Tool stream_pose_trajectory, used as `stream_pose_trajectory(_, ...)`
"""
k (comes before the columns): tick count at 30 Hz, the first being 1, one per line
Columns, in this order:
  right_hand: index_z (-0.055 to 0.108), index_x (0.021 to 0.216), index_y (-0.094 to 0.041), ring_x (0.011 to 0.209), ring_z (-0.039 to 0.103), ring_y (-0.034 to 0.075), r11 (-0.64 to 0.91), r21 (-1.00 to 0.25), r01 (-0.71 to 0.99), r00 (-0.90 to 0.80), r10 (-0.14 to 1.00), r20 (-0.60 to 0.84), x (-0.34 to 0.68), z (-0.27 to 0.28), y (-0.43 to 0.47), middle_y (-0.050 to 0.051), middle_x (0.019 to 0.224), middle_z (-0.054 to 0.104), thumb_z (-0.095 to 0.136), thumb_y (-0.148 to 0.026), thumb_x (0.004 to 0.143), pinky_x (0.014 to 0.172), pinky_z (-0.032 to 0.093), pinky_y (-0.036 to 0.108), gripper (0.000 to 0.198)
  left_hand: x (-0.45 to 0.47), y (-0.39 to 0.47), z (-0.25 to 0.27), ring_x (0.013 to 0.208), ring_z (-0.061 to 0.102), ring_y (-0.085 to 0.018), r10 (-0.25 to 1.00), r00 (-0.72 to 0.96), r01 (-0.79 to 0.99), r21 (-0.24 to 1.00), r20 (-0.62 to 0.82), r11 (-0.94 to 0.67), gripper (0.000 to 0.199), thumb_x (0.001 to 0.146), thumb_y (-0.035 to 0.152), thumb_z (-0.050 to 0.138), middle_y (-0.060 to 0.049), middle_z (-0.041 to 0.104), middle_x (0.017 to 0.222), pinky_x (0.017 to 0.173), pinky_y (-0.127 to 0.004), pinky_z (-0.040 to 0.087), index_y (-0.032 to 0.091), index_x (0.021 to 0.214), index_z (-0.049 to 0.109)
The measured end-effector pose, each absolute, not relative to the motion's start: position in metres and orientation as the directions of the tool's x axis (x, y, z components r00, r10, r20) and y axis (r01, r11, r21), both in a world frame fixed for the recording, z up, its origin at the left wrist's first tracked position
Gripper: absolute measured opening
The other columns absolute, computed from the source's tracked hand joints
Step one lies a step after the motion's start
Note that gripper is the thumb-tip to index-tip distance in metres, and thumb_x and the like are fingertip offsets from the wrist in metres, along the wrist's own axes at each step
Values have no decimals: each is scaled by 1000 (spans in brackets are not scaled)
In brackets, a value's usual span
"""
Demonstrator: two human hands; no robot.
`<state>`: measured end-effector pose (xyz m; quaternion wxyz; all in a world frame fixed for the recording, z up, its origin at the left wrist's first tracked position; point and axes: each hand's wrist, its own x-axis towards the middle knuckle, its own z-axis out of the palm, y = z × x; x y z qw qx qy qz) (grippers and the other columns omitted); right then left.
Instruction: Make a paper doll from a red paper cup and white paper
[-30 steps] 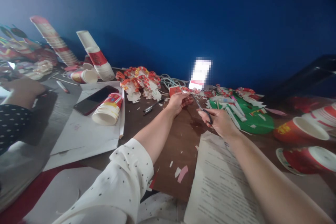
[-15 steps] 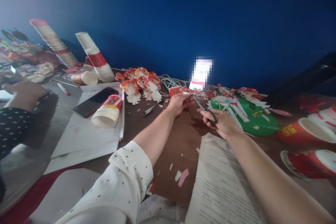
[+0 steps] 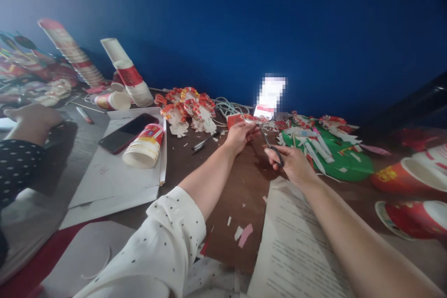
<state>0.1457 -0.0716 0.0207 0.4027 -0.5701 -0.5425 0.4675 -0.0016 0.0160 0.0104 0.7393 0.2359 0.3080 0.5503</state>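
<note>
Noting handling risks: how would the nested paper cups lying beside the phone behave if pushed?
The nested paper cups lie on their tapered side, so they would probably roll in an arc. Thin rims suggest they are light and easily dented.

The left forearm (image 3: 211, 177) reaches up from the lower left toward the scissors (image 3: 275, 152), bare below a sleeve (image 3: 171, 233) pushed up near the elbow. The left hand (image 3: 239, 138) is just left of the blades, fingers bent and drawn together in a pinch, back of the hand partly upward. The right forearm (image 3: 349, 223), bare, slants in from the lower right of the scissors. The right hand (image 3: 293, 163) grips their handles, fingers curled, the wrist (image 3: 309, 184) nearly in line with the forearm.
</note>
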Motion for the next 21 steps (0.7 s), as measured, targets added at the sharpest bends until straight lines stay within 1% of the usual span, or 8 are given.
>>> stream_pose_trajectory(3, 70, 88, -16, 47, 42, 7, -95, -966, 240, -27, 994, -104, 142, 22, -73, -1, 59, 52, 65, -58, 70, 43, 28, 22, 46, -1, 16, 11, 61, 63, -10, 959, 197, -679, 677, -205, 284, 10, 79, 7, 62, -4, 65, 65, 81, -31, 52, 9, 69, 61)
stream_pose_trajectory(6, 69, 83, -16, 46, 39, 6, -119, -974, 191, -11, 992, -123, 140, 21, -73, -1, 58, 50, 67, -57, 68, 40, 23, 21, 43, -1, 17, 10, 62, 63, -10, 957, 191, -681, 673, -217, 288, 11, 79, 6, 61, -4, 64, 64, 82, -32, 52, 8, 69, 61)
stream_pose_trajectory(9, 67, 74, -16, 45, 39, 6, -134, -975, 176, -2, 991, -136, 141, 21, -73, -2, 56, 49, 70, -54, 66, 39, 21, 20, 39, -1, 17, 9, 64, 63, -11, 959, 198, -674, 682, -205, 285, 11, 79, 5, 59, -4, 65, 65, 83, -33, 52, 8, 70, 62)
stream_pose_trajectory(12, 67, 72, -16, 44, 39, 6, -135, -969, 205, -2, 990, -138, 145, 24, -73, -1, 55, 49, 71, -54, 66, 38, 20, 20, 39, -2, 18, 7, 64, 63, -11, 961, 202, -657, 702, -187, 275, 10, 78, 5, 60, -4, 65, 65, 83, -34, 52, 9, 70, 61)
stream_pose_trajectory(15, 67, 71, -16, 44, 40, 6, -124, -953, 276, -20, 991, -135, 147, 30, -74, 0, 55, 50, 69, -55, 67, 39, 22, 21, 39, -1, 20, 5, 59, 62, -11, 963, 187, -637, 722, -195, 270, 10, 76, 5, 64, -3, 64, 60, 80, -35, 54, 10, 67, 60)
stream_pose_trajectory(17, 66, 68, -16, 45, 41, 7, -101, -929, 356, -28, 993, -119, 148, 34, -75, 0, 55, 51, 68, -55, 69, 40, 26, 21, 39, -1, 21, 5, 57, 62, -11, 962, 182, -626, 730, -204, 273, 12, 74, 6, 66, -3, 63, 59, 78, -35, 54, 10, 65, 59)
stream_pose_trajectory(19, 67, 71, -17, 46, 44, 8, -62, -887, 458, -29, 996, -85, 148, 35, -76, -1, 55, 53, 66, -54, 71, 43, 31, 22, 37, 0, 21, 5, 57, 62, -12, 961, 194, -620, 734, -199, 277, 12, 74, 6, 66, -4, 63, 59, 77, -35, 54, 10, 65, 59)
stream_pose_trajectory(21, 69, 77, -17, 49, 46, 10, 11, -813, 582, -37, 999, -13, 148, 34, -76, 0, 55, 56, 64, -52, 74, 47, 34, 22, 35, -1, 21, 6, 58, 62, -12, 959, 214, -617, 736, -183, 278, 11, 76, 7, 64, -5, 63, 60, 77, -34, 55, 9, 66, 59)
